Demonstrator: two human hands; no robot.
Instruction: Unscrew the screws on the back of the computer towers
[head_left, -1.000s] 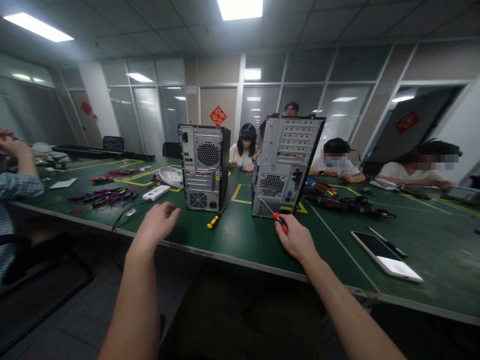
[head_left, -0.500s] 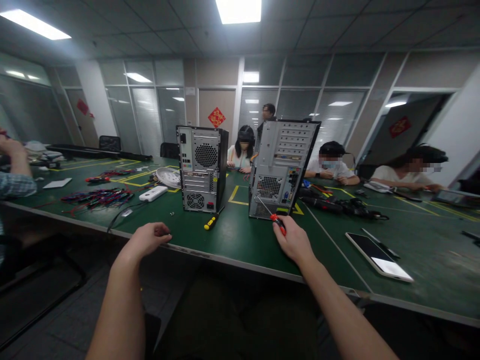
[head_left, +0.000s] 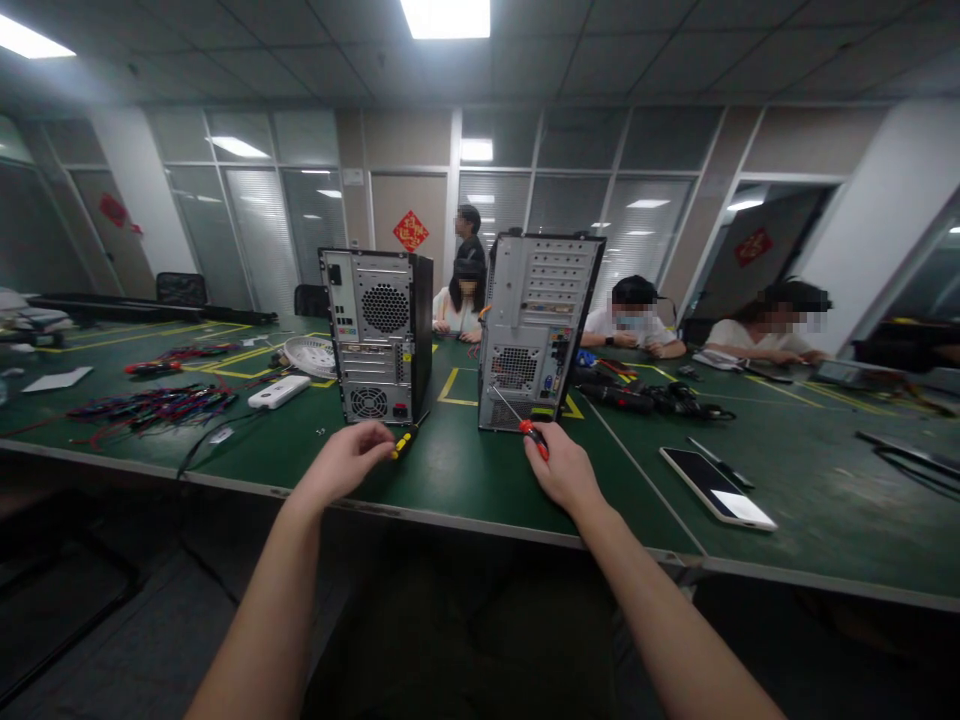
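My right hand (head_left: 564, 462) is closed round the handle of a red and black screwdriver (head_left: 534, 437), whose long shaft points up and left in front of the right computer case (head_left: 536, 300). My left hand (head_left: 346, 458) is beside the yellow and black screwdriver (head_left: 403, 443), which lies on the green table; its fingers are bent, and whether they touch the handle I cannot tell. The left computer case (head_left: 379, 340) stands upright just behind that screwdriver. Both cases show their rear panels with fan grilles and ports.
A phone (head_left: 716, 487) lies at right beside a thin dark tool. Left are a white power strip (head_left: 279, 391), tangled cables (head_left: 161, 403) and a white round basket (head_left: 309, 353). Black cables (head_left: 660, 395) lie right of the cases. Several people are across the table.
The view has turned slightly right. My left hand has moved right, from the table's front edge to the yellow screwdriver. My right hand still holds the red screwdriver at the right case.
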